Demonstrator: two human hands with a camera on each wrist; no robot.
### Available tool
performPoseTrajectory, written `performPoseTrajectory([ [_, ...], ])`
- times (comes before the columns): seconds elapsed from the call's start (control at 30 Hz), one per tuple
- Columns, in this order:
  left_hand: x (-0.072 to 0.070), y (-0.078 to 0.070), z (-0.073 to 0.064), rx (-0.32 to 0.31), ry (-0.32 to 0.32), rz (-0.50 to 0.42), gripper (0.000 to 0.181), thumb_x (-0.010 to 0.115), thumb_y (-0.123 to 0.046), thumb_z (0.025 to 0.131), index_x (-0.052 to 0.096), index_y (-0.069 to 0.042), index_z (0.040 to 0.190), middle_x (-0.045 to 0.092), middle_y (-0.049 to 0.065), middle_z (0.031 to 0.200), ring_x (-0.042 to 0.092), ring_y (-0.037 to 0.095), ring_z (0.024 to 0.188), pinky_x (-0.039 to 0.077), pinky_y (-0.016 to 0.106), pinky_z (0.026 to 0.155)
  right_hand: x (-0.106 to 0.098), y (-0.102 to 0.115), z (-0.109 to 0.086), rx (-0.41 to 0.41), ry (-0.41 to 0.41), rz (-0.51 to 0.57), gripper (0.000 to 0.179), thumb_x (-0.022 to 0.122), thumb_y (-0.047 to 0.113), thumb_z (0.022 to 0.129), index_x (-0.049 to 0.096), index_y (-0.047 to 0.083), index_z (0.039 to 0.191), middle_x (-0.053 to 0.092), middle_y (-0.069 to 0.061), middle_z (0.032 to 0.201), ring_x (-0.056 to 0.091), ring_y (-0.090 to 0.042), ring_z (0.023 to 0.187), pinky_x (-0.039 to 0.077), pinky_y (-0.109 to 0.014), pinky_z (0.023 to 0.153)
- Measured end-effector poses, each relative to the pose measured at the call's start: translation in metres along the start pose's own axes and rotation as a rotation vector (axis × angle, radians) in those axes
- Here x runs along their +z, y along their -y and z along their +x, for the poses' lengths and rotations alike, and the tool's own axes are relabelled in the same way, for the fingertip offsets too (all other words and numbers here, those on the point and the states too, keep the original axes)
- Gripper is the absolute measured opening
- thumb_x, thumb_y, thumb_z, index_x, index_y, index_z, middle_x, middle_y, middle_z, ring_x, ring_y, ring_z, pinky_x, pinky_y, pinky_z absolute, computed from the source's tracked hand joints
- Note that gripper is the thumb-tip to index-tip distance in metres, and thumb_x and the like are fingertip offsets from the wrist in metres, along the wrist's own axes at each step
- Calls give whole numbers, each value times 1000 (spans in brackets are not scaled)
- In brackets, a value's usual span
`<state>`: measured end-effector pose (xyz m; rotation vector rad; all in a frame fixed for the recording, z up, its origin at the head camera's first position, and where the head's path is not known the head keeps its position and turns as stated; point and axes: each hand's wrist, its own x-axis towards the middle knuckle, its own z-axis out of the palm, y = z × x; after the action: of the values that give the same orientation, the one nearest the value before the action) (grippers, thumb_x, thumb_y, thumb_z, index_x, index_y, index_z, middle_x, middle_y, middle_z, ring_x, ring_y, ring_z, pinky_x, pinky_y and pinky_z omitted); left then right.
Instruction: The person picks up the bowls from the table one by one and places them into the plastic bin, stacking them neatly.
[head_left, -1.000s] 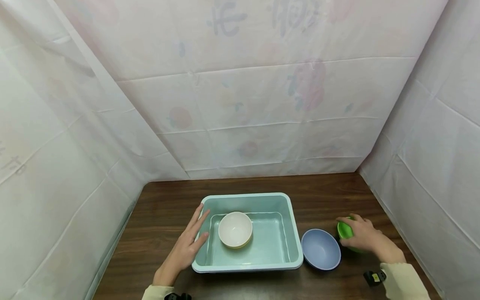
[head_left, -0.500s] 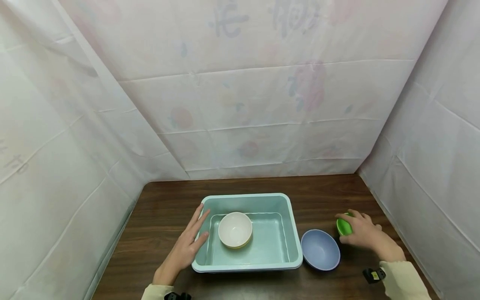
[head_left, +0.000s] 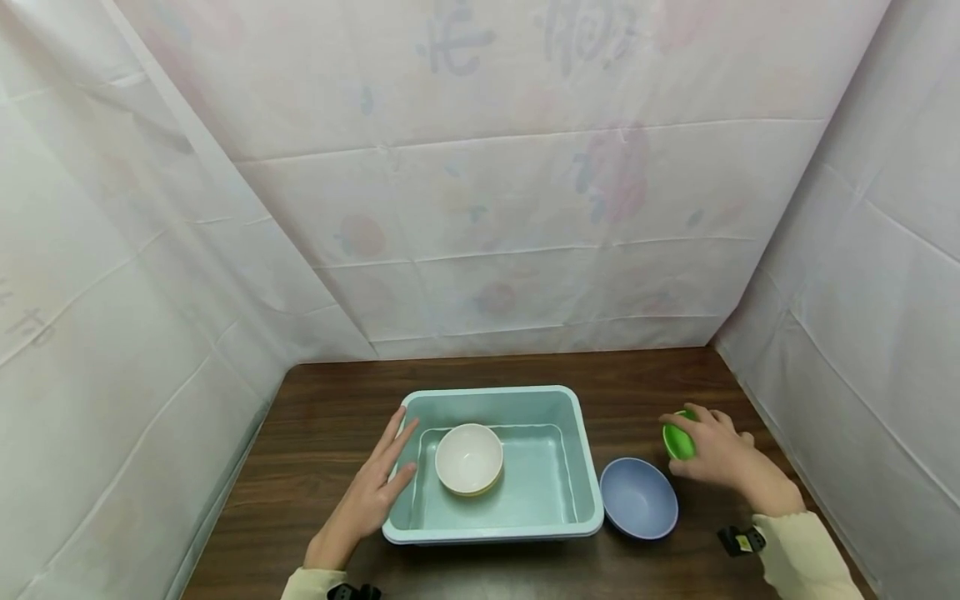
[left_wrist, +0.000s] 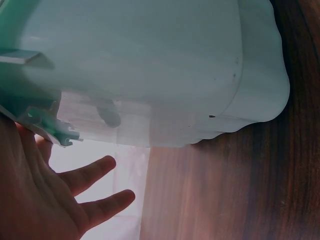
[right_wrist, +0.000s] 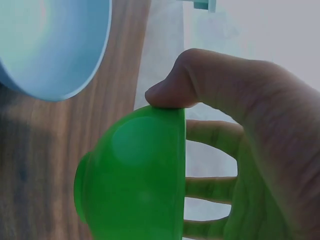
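Green bowl (right_wrist: 140, 175), round and without a long axis, right of the tub (head_left: 536, 479); the right hand (head_left: 714, 450), the nearer, pinches its rim. Blue bowl (head_left: 639, 498) between it and the tub. Left hand (head_left: 366, 500) spread at the tub's left rim.

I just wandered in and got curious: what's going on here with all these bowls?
A person's right hand is gripping a green bowl by its rim, outside the pale green tub. The spread left hand is at the tub's left edge. A white bowl sits inside the tub, with a yellowish edge showing beneath it. A blue bowl stands on the table, just right of the tub.
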<state>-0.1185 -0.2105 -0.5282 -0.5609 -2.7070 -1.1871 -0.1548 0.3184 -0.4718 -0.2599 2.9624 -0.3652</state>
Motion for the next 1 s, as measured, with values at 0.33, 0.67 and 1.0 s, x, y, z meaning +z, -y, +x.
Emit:
performPoseTrajectory([
  [0.33,0,0,0,6,-2,1,56,54,-22,107,37,-13,161,16,7,174,25,34,156,24,29,122,-5,13,5,-28,-36,-21,71,79,35,73,61,20,140,42,-30,149,41,-66,126,42,-70,68],
  [0.67,1,0,0,12,-7,-3,57,53,-22,108,36,-14,161,16,10,173,24,35,157,20,19,119,-16,27,12,-74,-61,-32,71,78,36,76,60,22,142,40,-29,152,40,-65,129,43,-67,68],
  [1.0,1,0,0,7,-5,-19,57,53,-23,108,37,-13,161,15,9,174,24,35,156,11,8,114,-24,49,22,-137,-90,-31,67,76,37,77,62,24,141,42,-27,153,43,-60,129,45,-65,68],
])
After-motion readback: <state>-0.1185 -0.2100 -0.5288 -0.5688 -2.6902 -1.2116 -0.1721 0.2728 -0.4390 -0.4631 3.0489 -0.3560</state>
